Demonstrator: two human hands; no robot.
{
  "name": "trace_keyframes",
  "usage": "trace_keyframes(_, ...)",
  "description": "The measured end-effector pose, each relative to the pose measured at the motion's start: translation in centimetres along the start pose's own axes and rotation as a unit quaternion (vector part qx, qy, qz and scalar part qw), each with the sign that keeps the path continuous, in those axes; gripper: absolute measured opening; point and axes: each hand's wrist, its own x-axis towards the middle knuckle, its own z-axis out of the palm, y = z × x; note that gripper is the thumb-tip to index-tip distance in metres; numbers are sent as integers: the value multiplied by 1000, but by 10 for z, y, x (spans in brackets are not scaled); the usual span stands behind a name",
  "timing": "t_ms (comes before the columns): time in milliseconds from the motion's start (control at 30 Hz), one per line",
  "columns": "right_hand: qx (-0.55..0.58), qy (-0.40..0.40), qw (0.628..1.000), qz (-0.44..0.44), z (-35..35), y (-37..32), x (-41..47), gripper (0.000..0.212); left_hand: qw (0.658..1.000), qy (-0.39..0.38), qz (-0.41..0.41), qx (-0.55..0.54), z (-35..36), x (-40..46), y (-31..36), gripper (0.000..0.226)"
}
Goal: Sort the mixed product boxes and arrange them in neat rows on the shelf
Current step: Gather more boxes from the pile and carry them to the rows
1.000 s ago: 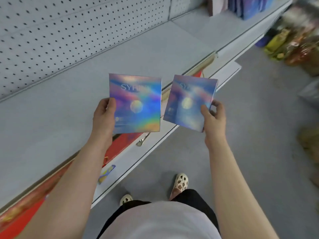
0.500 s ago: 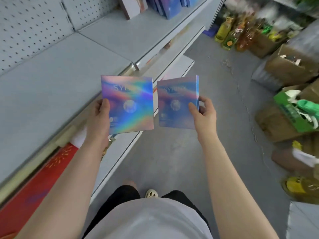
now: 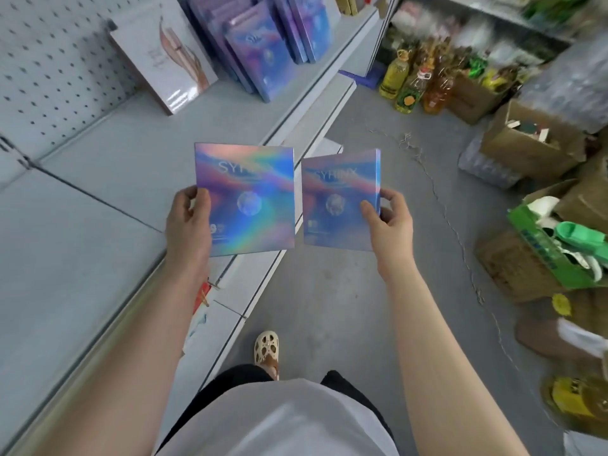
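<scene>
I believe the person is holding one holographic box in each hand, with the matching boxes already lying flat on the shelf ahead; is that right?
Not quite: the head view shows the matching boxes standing upright on the shelf, not flat. The left hand and right hand do each hold one holographic box.

This is a shop aisle. A grey metal shelf [image 3: 98, 199] with a pegboard back panel [image 3: 49, 60] carries rows of identical holographic boxes [image 3: 263, 60]. Bottles of cooking oil [image 3: 399, 82] and open cardboard cartons [image 3: 526, 143] of stock crowd the concrete floor [image 3: 345, 291].
</scene>
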Motion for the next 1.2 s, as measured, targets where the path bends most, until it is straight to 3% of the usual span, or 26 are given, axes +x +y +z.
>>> trace_keyframes(267,11,-48,999,-4,37,-34,151,19,999,31,8,-8,91,110,38,13)
trace_keyframes(500,32,-192,980,-31,80,-47,306,20,986,168,-5,-19,156,177,36,22)
trace_keyframes(767,-7,-383,920,-81,164,-93,437,28,936,347,-38,-49,204,197,43,26)
trace_keyframes(900,-56,-461,876,-131,208,-97,468,50,921,381,-58,-55,204,197,42,25)
trace_keyframes(967,-124,-492,843,-178,222,-92,476,73,914,394,-62,-67,202,200,42,24)
trace_keyframes(1033,-193,-478,830,-214,228,-88,478,86,913,398,-64,-67,201,204,42,24)
trace_keyframes(1200,-217,-431,840,-248,238,-80,476,79,914,397,-59,-68,198,215,42,25)
